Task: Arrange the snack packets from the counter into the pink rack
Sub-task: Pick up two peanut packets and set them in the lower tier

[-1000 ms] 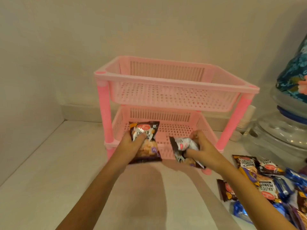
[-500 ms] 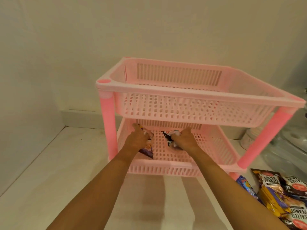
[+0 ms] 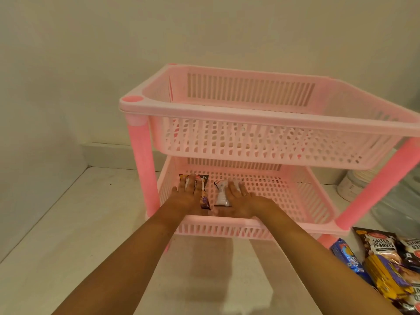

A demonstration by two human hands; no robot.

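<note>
White counter [image 3: 68,246], pink rack [image 3: 261,114], lower tier holding 2 packets [image 3: 221,194]

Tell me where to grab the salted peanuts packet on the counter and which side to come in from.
Pinch the salted peanuts packet by its top edge, coming from above and from the rack side. It lies flat, face up, on the heap of packets, with that edge clear; its lower part is crowded by neighbours. The right hand is nearer.

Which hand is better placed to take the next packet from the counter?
Probably the right hand: the remaining snack packets lie on the counter at the right, on its side. The left hand is farther away.
</note>
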